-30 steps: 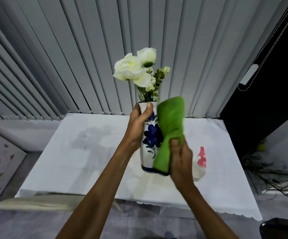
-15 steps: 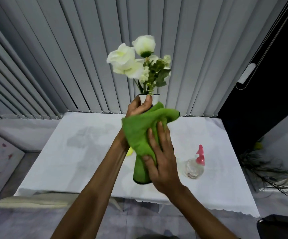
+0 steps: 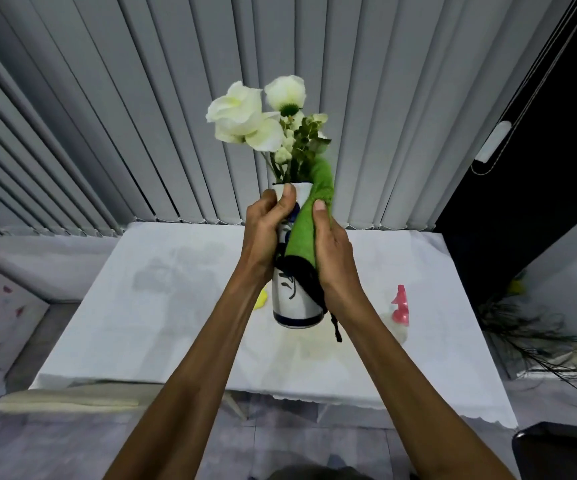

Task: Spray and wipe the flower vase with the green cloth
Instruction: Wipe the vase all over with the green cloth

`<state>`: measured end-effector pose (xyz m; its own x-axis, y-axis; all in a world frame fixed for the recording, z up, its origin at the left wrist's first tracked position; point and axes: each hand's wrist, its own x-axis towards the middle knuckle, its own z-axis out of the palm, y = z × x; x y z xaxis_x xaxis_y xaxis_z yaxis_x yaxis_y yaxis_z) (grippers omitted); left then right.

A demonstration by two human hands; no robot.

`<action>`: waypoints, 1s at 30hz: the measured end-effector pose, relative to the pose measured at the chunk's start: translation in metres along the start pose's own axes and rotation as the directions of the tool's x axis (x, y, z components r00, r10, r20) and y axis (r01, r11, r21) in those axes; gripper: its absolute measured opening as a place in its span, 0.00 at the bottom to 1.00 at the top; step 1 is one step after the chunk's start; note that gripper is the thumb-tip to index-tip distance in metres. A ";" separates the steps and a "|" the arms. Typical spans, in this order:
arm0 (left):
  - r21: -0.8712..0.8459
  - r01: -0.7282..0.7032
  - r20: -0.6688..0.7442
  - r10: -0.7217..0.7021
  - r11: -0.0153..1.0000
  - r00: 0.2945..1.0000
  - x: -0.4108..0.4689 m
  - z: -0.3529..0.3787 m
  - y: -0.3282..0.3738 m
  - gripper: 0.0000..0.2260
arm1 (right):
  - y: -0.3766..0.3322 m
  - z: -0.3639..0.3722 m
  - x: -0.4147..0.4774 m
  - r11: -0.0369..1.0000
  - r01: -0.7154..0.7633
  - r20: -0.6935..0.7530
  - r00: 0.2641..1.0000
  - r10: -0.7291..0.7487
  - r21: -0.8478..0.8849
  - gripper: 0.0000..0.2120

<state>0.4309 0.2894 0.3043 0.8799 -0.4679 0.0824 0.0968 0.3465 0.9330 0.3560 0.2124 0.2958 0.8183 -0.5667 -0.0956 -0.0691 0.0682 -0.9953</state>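
Observation:
A white ceramic vase point(image 3: 290, 306) with blue flower painting and a blue base band is held in the air above the table. White flowers point(image 3: 245, 119) and green stems stick out of its mouth. My left hand point(image 3: 266, 230) grips the vase's upper left side, thumb at the rim. My right hand point(image 3: 332, 251) presses the green cloth point(image 3: 306, 230) against the vase's right side. The cloth runs from above the rim down to a dark edge near the vase's lower part. A clear spray bottle with a pink head point(image 3: 399, 306) stands on the table to the right.
The table carries a white tablecloth point(image 3: 141, 323) with damp patches. A small yellow object point(image 3: 261, 299) lies behind my left wrist. Grey vertical blinds point(image 3: 107, 116) hang behind. A dark object point(image 3: 564, 452) sits at the bottom right, dry plant stems point(image 3: 536, 341) on the floor at right.
The cloth went from covering the vase's front to lying along its right side, uncovering the painted front. My right hand turned onto the right side. The vase rose slightly in view.

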 end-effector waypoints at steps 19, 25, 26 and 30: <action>0.047 -0.136 0.076 0.132 0.990 0.988 0.002 -0.006 -0.016 0.25 | 0.091 -0.022 -0.040 0.369 -0.686 0.507 0.719 0.475 0.627 0.18; 0.077 -0.085 0.095 0.077 0.993 0.992 0.000 -0.010 -0.014 0.36 | 0.094 -0.016 -0.037 0.291 -0.630 0.492 0.759 0.426 0.720 0.18; 0.125 -0.071 0.097 0.059 0.990 0.994 -0.002 -0.010 -0.014 0.34 | 0.094 -0.016 -0.035 0.287 -0.609 0.478 0.775 0.413 0.739 0.18; 0.190 0.041 0.040 -0.049 0.981 0.998 -0.010 -0.003 -0.012 0.33 | 0.095 -0.018 -0.036 0.218 -0.610 0.499 0.767 0.403 0.762 0.18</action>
<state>0.4223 0.2920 0.2914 0.8550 -0.5163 0.0502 0.0426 0.1663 0.9851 0.3096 0.2250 0.2046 0.8849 0.0024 -0.4658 -0.0795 0.9861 -0.1459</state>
